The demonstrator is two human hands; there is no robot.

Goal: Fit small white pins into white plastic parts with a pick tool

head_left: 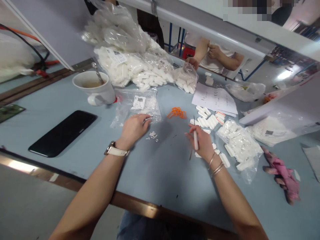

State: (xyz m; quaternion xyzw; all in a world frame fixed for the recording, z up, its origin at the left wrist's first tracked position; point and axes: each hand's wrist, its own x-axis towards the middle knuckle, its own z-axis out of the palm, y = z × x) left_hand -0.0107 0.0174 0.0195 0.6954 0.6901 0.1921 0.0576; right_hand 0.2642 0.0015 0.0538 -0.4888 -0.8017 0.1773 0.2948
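My left hand rests at the edge of a clear plastic bag with a QR label. Its thumb and fingers are pinched; what lies between them is too small to make out. Just below it is a little pile of tiny white pins. My right hand is closed on a slim tool with a pale handle and thin dark tip. Beside that hand lie several white plastic pieces, one with an orange frame on it. Orange frames sit in a heap between the hands.
A mug holding liquid and a spoon stands left, behind a black phone. Bags of white parts are heaped at the back. Right are papers, another parts bag and a pink cloth item. Another person's hands show beyond.
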